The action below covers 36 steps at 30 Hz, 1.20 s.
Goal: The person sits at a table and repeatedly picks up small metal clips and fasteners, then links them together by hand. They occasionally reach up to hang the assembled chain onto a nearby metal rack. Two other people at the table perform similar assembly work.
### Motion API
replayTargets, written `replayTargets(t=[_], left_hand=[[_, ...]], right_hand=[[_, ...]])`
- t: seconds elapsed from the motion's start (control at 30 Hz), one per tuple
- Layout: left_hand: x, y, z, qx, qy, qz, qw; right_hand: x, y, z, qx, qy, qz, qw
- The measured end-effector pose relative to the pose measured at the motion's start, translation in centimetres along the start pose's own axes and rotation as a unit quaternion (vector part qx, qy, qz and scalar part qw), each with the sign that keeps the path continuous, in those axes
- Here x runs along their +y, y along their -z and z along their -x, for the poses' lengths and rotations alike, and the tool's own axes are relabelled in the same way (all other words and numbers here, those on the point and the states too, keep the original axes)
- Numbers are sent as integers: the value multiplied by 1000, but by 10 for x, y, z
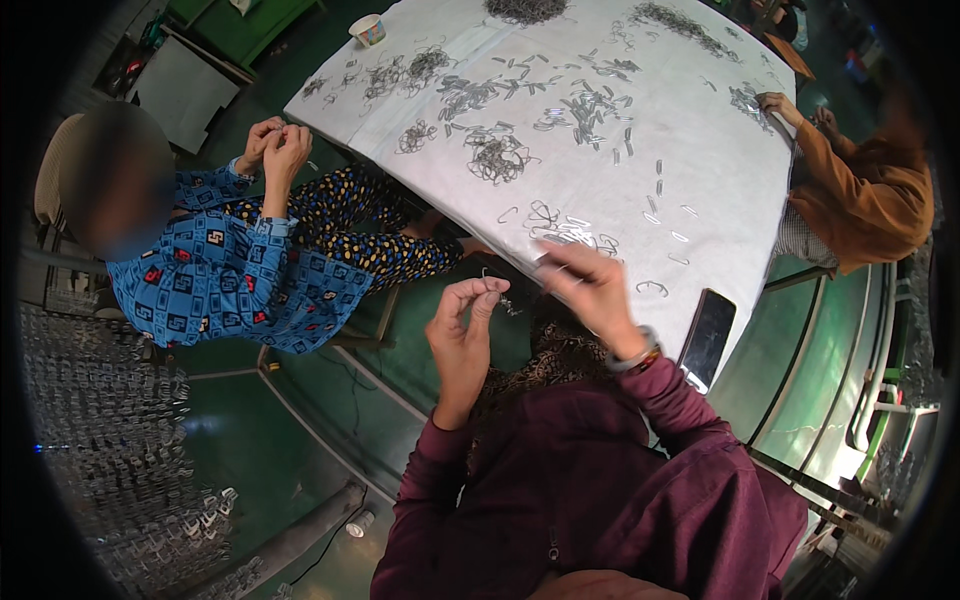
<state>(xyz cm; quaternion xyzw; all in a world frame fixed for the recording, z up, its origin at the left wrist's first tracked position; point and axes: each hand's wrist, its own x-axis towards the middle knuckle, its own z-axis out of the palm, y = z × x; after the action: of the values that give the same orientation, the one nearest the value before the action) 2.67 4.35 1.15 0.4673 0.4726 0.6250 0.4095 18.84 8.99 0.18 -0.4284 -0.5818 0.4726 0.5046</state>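
My left hand is raised off the table's near edge, thumb and forefinger pinched on a thin bent metal wire. Small metal bits dangle just beside those fingertips; whether they join the wire I cannot tell. My right hand, with a bracelet at its wrist, hovers at the table's near edge. Motion smears its fingers, so anything in them is hidden. Close beyond it lies a small pile of shiny oval metal pieces and loose curved wires.
On the white-covered table lie heaps of wire rings and scattered metal links. A phone rests at the right edge, a paper cup at the far left. Co-workers in blue and brown sit at either side.
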Motion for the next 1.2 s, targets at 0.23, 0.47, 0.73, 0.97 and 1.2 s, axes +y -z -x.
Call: replayTargets(t=[0.23, 0.47, 0.73, 0.97, 1.2], left_hand=[[-6, 5, -3, -25, 24, 4, 999], [-5, 12, -14, -63, -12, -73, 995], [-5, 20, -18, -115, -63, -190, 973], [-4, 18, -28, -97, -110, -260, 954], [-30, 15, -30, -52, -58, -157, 984]], right_hand=[[114, 168, -63, -40, 92, 537, 837], [99, 159, -85, -77, 0, 464, 883], [-28, -3, -38, -134, -139, -93, 977], [-29, -21, -31, -56, -111, -150, 981], [-7, -24, -31, -34, -128, -224, 966]])
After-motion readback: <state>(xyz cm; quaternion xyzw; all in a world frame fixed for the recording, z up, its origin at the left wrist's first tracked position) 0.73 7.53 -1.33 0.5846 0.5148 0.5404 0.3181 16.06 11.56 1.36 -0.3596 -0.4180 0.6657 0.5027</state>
